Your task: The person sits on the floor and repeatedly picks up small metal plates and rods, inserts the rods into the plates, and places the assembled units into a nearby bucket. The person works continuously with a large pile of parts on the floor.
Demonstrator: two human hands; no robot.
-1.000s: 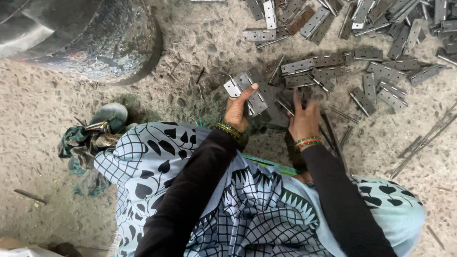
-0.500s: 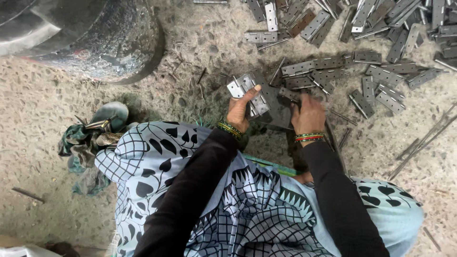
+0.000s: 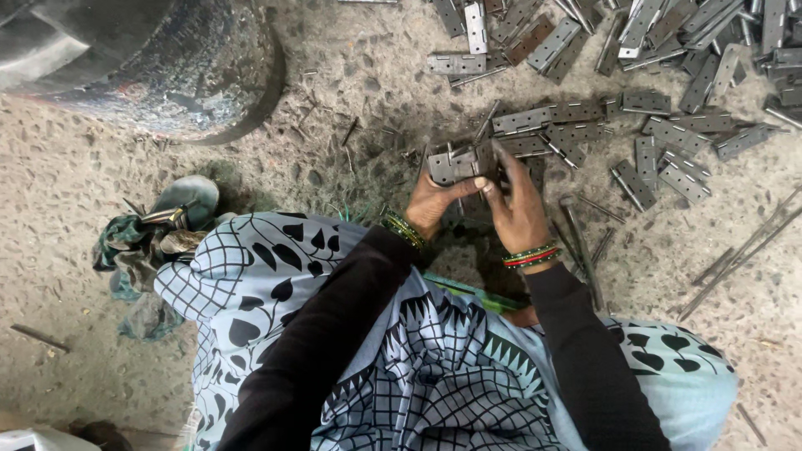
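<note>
A rough concrete floor [image 3: 100, 175] fills the frame. In the upper left sits a large dark drum [image 3: 159, 67], its curved rim resting on the floor. Across the lower middle spreads the person's patterned blue cloth [image 3: 418, 367], with two black sleeves running up from the bottom edge toward the centre. A heap of grey metal hinges [image 3: 635, 50] covers the upper right, some flat, some overlapping, thinning out toward the centre. Thin metal rods [image 3: 735, 259] lie at the right edge, slanting, with a few more just right of the hands. At the left, beside the cloth, lies a green rag bundle [image 3: 134, 242] with a small metal piece on it.

Just above the centre, both hands meet. The left hand [image 3: 434, 205], with green and gold bangles at the wrist, grips a hinge [image 3: 455, 163] from below, thumb across its leaf. The right hand [image 3: 518, 205], with red and green bangles, closes its fingers on the same hinge from the right side. The hinge is held off the floor, just below the nearest loose hinges.
</note>
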